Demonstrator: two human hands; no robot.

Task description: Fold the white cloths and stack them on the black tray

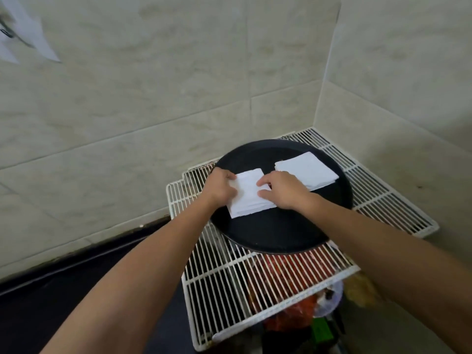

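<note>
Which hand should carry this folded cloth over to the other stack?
Right, probably. The right hand touches the near cloth on its side facing the far stack on the black tray; the left hand grips the opposite edge, farther away.

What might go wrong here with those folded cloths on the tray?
The folded white cloth between the left hand and right hand could spring open once released. The round black tray sits on overlapping white wire racks, so hard pressing might rock it and shift the second white cloth pile.
</note>
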